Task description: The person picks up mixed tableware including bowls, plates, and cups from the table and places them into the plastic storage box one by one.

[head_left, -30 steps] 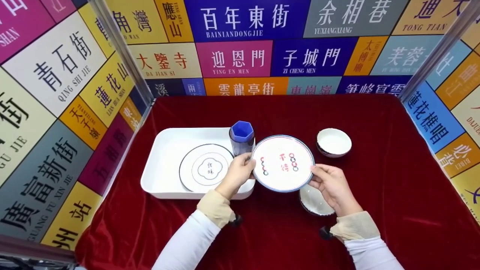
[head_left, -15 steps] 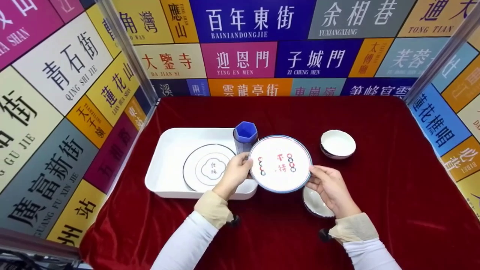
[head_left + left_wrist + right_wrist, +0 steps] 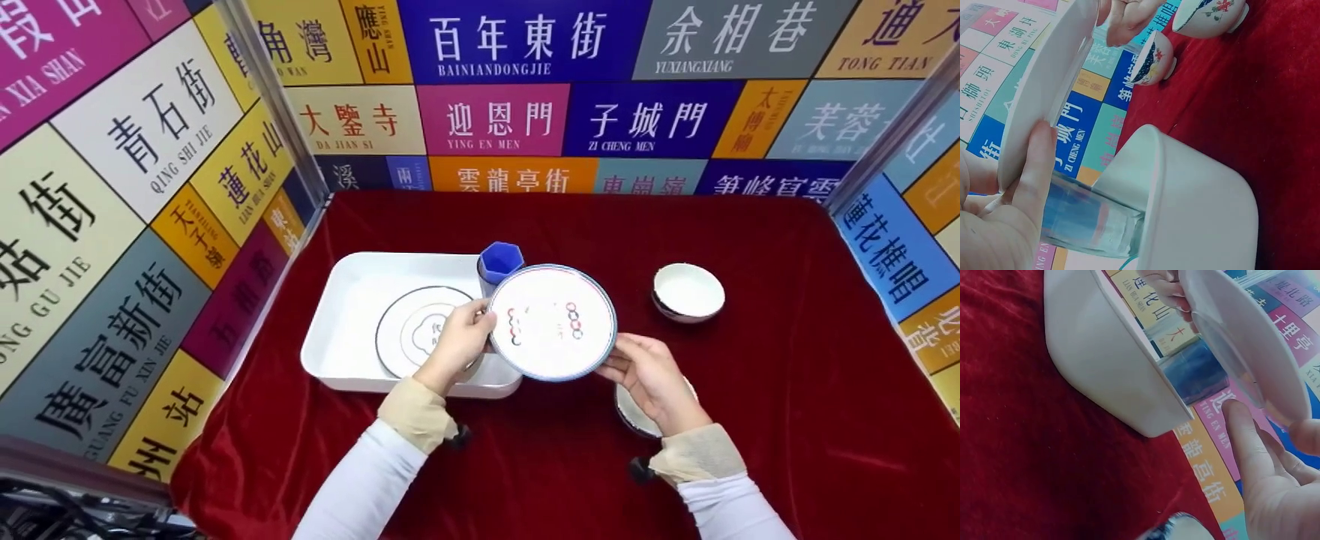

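A round white plate (image 3: 553,322) with a blue rim and red and dark ring patterns is held up between both hands, tilted toward the head camera. My left hand (image 3: 457,341) pinches its left edge, thumb on the upper face. At the lower right edge, my right hand (image 3: 652,382) holds the rim, its thumb (image 3: 1306,437) at the edge and fingers behind. Below and left, a white tray (image 3: 341,322) contains another plate (image 3: 397,330) with a dark-lined flower design. A hexagonal glass (image 3: 501,262), blue inside, stands at the tray's right end, partly hidden by the held plate.
Two white bowls stand on the red cloth (image 3: 555,465) at the right: a far bowl (image 3: 688,291) and a nearer bowl (image 3: 634,412), which my right hand partly covers. Walls with coloured name panels (image 3: 491,120) enclose the back and sides.
The held plate has shifted slightly left relative to the tray and covers more of the glass. Both hands keep their hold. The whole head view has drifted, the scene sliding right.
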A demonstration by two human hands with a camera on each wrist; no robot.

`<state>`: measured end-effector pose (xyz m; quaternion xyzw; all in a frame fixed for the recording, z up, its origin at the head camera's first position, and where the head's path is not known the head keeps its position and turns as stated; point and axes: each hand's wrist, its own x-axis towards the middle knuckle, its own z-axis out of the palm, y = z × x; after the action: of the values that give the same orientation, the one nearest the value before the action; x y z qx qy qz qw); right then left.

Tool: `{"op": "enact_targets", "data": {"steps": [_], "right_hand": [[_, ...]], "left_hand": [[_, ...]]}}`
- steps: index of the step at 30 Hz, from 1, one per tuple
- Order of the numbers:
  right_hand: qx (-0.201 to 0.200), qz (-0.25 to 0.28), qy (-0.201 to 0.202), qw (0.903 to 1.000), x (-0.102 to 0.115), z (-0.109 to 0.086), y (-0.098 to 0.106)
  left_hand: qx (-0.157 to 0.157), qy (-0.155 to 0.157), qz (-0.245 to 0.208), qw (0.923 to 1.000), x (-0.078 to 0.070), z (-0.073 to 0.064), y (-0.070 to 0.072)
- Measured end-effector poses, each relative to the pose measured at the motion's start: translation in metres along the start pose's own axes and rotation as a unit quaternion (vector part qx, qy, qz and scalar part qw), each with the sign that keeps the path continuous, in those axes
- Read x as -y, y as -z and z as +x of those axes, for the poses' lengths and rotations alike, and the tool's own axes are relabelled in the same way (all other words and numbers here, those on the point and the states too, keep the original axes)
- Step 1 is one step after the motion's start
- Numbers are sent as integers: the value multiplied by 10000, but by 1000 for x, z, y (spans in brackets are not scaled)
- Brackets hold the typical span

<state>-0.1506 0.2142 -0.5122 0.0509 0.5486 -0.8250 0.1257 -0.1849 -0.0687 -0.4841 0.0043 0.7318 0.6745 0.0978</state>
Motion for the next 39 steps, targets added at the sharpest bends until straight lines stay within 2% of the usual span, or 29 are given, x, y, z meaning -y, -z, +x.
{"op": "enact_targets", "data": {"steps": [10, 18, 28, 35, 39], "right_hand": [[106, -350, -366, 9987, -16, 8, -17], [161, -519, -425, 9976, -34, 16, -34], [184, -815, -589, 9948, -47, 27, -53], [137, -1082, -529, 9926, -49, 29, -60], [174, -1212, -510, 9912, -50, 30, -63]], "left_hand": [[-78, 176, 20, 9998, -4, -1, 9], [-98, -57, -83, 9999, -9, -6, 17], [-350, 4, 28, 9994, -14, -9, 32], [-557, 69, 76, 9984, -16, -13, 42], [-670, -11, -72, 9977, -15, -15, 47]]}}
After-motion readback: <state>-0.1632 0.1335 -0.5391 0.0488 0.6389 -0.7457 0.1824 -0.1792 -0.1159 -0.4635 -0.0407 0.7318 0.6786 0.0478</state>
